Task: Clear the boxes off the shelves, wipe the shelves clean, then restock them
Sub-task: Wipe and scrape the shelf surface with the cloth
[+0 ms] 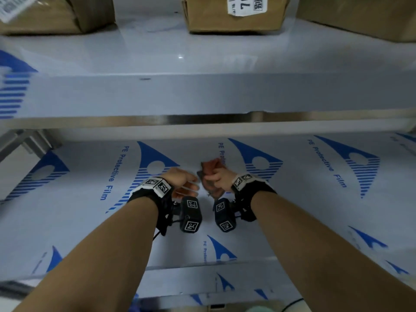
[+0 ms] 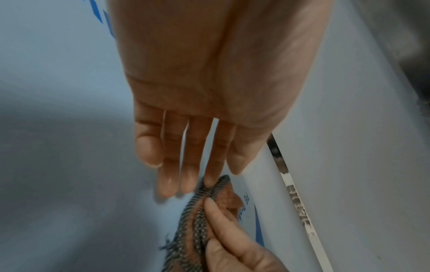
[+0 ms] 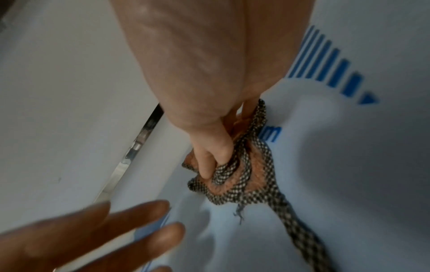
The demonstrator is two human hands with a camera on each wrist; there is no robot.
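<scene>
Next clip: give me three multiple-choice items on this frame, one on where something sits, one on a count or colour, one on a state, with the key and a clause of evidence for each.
1. Where do the cardboard boxes stand?
A. On the upper shelf
B. On the lower shelf beside the hands
C. On the floor

2. What colour is the print on the shelf's protective film?
A. Red
B. Blue
C. Green

3. How is the left hand?
A. Gripping the cloth
B. Curled into a fist
C. Open, fingers straight

Key:
1 A: the cardboard boxes stand on the upper shelf, above the lower shelf where the hands work.
2 B: the protective film carries blue logos and lettering.
3 C: the left hand has straight fingers beside the cloth, which the right hand grips.
</scene>
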